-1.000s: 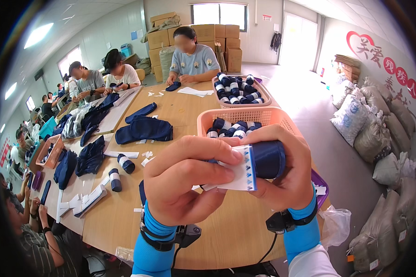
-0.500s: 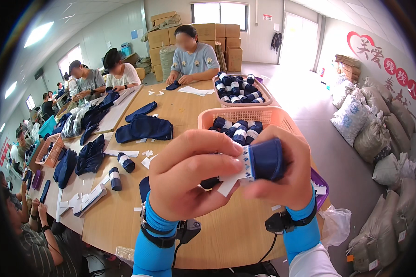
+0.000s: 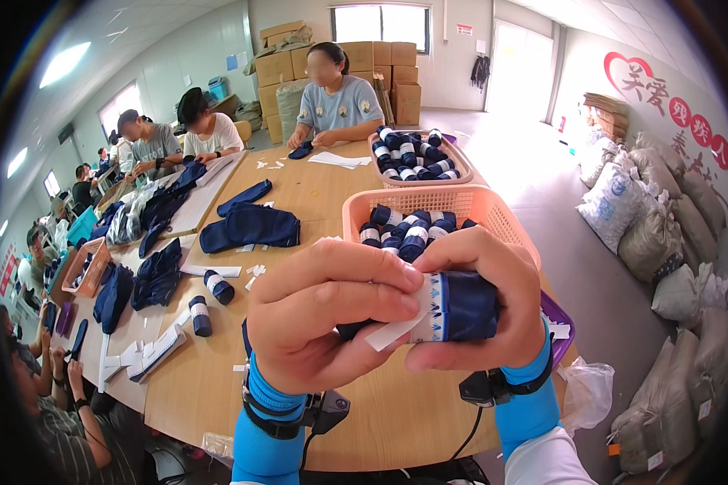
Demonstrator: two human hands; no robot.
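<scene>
- At the centre of the frame, a navy cloth roll (image 3: 471,305) was held up over the desk (image 3: 396,428).
- The left hand (image 3: 315,311) had its grip pinched on a white paper band (image 3: 423,319) around the roll, a loose end jutting toward lower left.
- The right hand (image 3: 510,295) had its grip curled about the roll's bare end.
- Good handling likely meant squeezing evenly, keeping the band snug and square.
</scene>
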